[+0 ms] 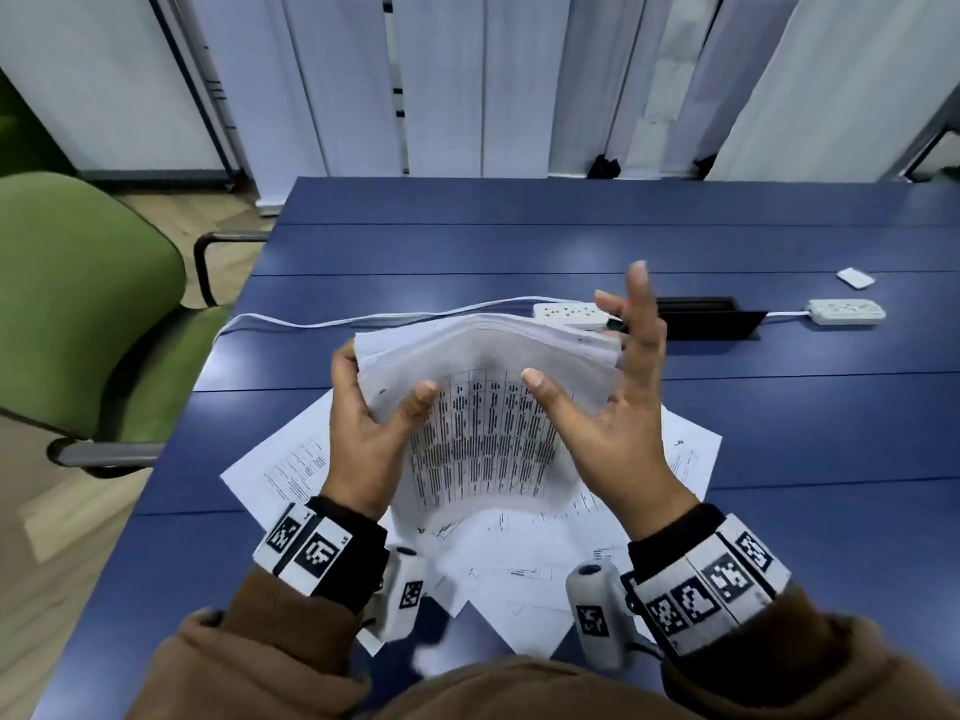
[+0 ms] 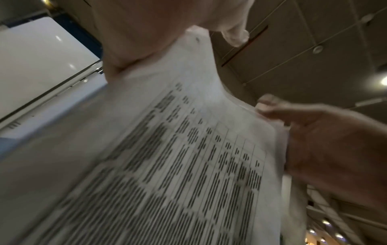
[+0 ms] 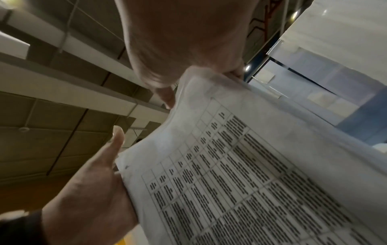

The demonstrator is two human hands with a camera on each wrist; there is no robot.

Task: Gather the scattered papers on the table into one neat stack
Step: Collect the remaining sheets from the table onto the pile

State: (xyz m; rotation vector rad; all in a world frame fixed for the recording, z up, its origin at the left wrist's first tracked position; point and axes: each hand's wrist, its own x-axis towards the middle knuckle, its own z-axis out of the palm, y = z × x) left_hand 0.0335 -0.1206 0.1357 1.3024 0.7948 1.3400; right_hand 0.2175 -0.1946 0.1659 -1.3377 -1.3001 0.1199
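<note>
I hold a thick stack of white papers (image 1: 483, 366) upright above the blue table (image 1: 519, 236), its front page a printed grid. My left hand (image 1: 363, 407) grips the stack's left edge, thumb on the front page. My right hand (image 1: 618, 407) lies against the right edge with straight, spread fingers and its thumb on the front page. Loose printed sheets (image 1: 291, 470) lie overlapping on the table under and around the stack. The left wrist view shows the stack (image 2: 188, 149) blurred, with my right hand (image 2: 324, 140) beside it. The right wrist view shows the stack (image 3: 251, 165) and my left hand (image 3: 87, 199).
Behind the stack lie a white power strip (image 1: 569, 313) with its cable, a black cable box (image 1: 706, 317), a second power strip (image 1: 847, 311) and a small white packet (image 1: 854, 278). A green chair (image 1: 78, 304) stands at the table's left edge.
</note>
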